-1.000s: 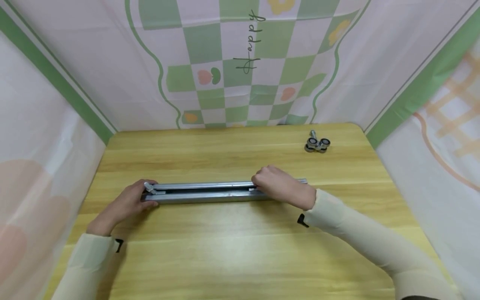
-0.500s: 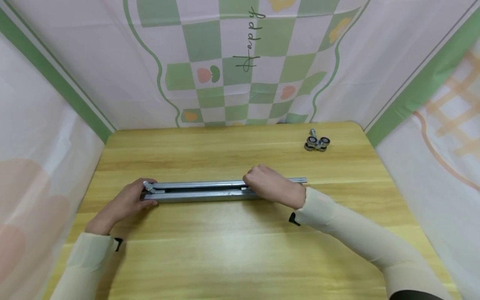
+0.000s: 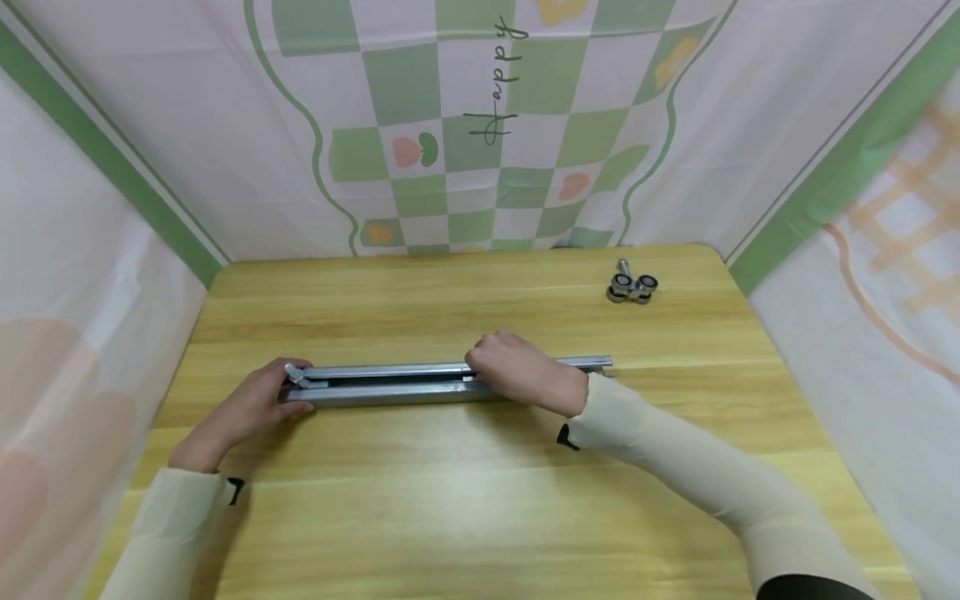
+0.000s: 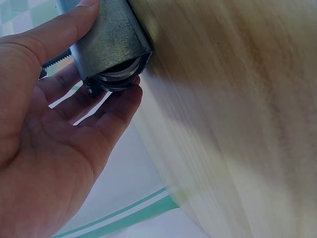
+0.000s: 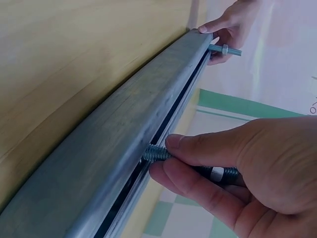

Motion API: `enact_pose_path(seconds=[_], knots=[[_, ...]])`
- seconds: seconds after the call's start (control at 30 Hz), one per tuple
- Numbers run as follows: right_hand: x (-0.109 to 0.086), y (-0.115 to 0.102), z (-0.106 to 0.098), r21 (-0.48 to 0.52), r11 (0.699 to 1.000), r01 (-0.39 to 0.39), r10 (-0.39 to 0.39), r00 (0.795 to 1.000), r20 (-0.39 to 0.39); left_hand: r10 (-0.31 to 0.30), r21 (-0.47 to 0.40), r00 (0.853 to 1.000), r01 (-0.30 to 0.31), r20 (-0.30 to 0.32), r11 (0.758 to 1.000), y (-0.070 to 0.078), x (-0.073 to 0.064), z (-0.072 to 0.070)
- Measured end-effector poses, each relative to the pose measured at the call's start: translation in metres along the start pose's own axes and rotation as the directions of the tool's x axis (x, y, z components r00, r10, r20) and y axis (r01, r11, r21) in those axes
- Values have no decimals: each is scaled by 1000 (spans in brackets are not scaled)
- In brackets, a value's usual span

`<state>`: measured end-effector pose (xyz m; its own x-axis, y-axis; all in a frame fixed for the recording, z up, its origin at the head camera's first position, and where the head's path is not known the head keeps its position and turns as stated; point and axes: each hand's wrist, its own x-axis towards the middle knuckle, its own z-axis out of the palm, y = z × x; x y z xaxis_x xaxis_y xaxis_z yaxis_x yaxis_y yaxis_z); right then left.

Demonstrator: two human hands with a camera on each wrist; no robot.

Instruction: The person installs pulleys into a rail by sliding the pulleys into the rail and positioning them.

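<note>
A slotted metal rail (image 3: 397,396) lies left to right on the wooden table, its slot facing up. At its left end my left hand (image 3: 243,408) grips it, thumb on the near side and fingers on the far side. A roller wheel (image 4: 120,74) shows inside that end, close to the fingertips; a bolt (image 3: 296,377) with a nut sticks up from the slot there. Further right, my right hand (image 3: 528,375) pinches a second threaded bolt (image 5: 157,152) standing out of the slot. What that bolt is fixed to inside the rail is hidden.
A four-wheeled roller trolley (image 3: 632,288) with a bolt lies at the table's back right. Patterned cloth (image 3: 495,167) hangs behind the table (image 3: 450,500) and on both sides.
My right hand has slid left along the rail with the bolt it pinches. The left hand and the rail have stayed in place.
</note>
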<state>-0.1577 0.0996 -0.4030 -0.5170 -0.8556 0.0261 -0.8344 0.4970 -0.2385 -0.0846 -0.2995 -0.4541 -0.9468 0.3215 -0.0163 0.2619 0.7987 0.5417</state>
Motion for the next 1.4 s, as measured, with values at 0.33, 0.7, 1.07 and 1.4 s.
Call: enact_pose_path(seconds=[0.33,0.7,1.07,1.4], knots=[[13,-9,4,-4,1000,7,-7,1000,15,-5,0,1000,5,2,1000,1,0,0],[21,-13,9,-14,1000,23,-23,1000,17,-6,0,1000,6,4,1000,0,-2,1],[30,-16,12,-1,999,37,-37,999,8,-12,5,1000,12,-2,1000,0,0,0],[33,-18,10,4,999,41,-41,999,5,-20,3,1000,20,7,1000,-2,0,0]])
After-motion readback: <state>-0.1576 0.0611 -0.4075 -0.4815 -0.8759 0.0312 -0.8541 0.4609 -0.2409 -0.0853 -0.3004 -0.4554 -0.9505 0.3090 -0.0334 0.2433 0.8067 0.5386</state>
